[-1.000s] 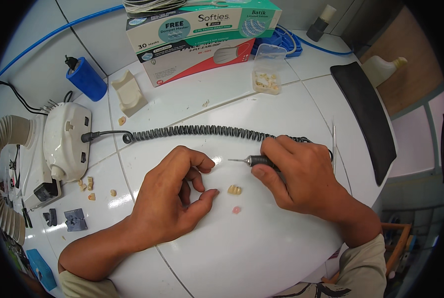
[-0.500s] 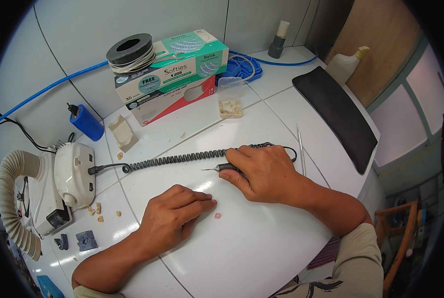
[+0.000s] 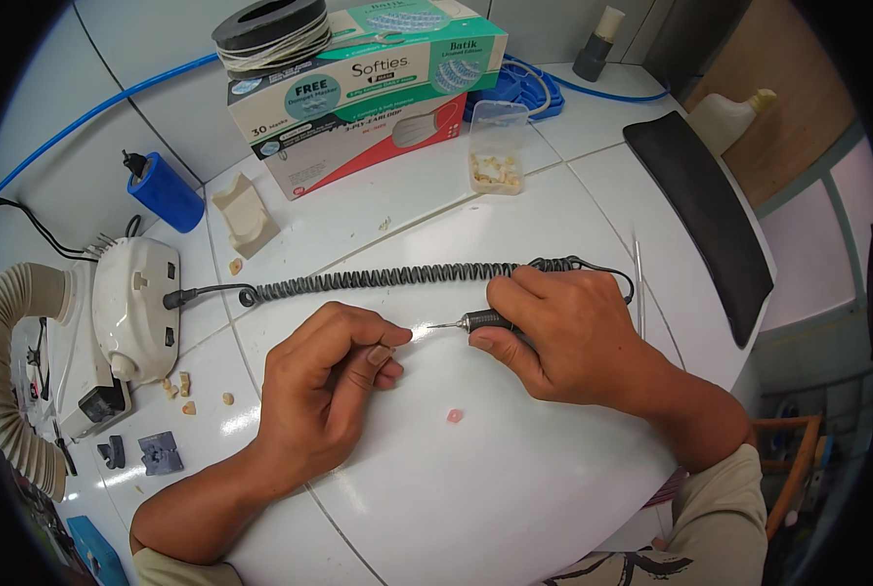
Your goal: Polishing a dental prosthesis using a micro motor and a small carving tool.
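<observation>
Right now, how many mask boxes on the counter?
2, stacked at the back: a green box on top, a red-and-white box beneath it. A wire spool sits on top.

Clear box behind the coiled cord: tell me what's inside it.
The clear box holds a small heap of pale, tooth-like pieces at its near end; the rest looks bare. Their number and whatever lies under the heap cannot be seen.
</observation>
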Demonstrator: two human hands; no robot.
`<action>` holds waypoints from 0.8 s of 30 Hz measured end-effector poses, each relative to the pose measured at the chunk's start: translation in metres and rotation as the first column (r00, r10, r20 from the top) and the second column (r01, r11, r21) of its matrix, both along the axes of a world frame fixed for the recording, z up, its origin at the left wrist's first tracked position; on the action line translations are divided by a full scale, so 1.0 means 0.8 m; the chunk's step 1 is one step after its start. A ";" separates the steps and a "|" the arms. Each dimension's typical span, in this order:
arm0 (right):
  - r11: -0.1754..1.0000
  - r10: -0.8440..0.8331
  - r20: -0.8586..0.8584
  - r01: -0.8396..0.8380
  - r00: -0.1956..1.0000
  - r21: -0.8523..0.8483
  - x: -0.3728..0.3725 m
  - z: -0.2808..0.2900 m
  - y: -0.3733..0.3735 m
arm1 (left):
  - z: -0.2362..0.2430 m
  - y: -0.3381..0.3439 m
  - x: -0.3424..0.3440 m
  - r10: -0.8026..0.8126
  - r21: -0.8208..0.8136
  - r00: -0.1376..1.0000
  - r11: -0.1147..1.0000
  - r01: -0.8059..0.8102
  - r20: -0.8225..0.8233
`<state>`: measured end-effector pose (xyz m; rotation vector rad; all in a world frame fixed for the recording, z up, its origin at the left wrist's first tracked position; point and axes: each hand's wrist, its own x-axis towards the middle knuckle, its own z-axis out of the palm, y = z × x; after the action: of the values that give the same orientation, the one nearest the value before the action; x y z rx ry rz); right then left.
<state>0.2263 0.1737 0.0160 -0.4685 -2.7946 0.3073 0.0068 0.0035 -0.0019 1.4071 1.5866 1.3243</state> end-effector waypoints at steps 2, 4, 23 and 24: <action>1.000 0.009 -0.009 -0.009 1.000 0.007 0.000 0.001 0.000 | -0.001 0.001 0.002 -0.003 0.009 0.998 1.000 0.002 0.065; 1.000 0.009 0.017 -0.009 1.000 0.024 0.001 0.002 0.000 | -0.002 -0.001 -0.003 -0.039 -0.024 0.998 0.999 0.040 0.052; 0.997 0.073 0.062 -0.075 0.995 0.028 0.003 0.010 -0.006 | 0.006 -0.007 -0.002 -0.084 -0.149 0.994 0.986 0.074 -0.063; 0.997 0.069 0.066 -0.071 0.995 0.024 0.004 0.010 -0.006 | 0.005 -0.006 -0.001 -0.082 -0.149 0.995 0.986 0.072 -0.062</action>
<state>0.2294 0.1690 0.0237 -0.3816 -2.8796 0.2745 0.0057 -0.0015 0.0023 1.4210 1.6217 1.1024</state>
